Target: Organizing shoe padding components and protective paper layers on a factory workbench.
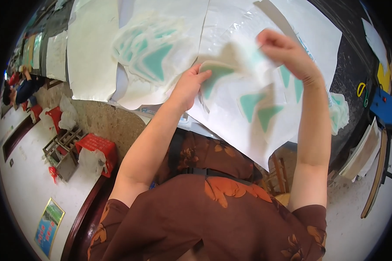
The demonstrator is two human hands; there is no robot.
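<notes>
My left hand [190, 87] pinches the edge of a white-bordered piece with a green curved patch [217, 78] between thumb and fingers. Higher up and to the right, my right hand [286, 53] is closed at the fingertips on a thin whitish film [258, 65], which is smeared by motion. Under both hands lies a large white sheet [231, 124]. Green pointed shapes [268, 115] lie on it, several of them near my right wrist. Left of my left hand, a loose pile of similar green pieces with pale borders [154, 61] is spread over white paper.
Another bunch of pale green pieces [339, 114] lies at the table's right side. Yellow-handled scissors [360, 89] and a blue box-like thing [383, 106] are farther right. Red crates [98, 150] and a wooden stool [63, 152] stand on the left. Another person [24, 89] is at the far left.
</notes>
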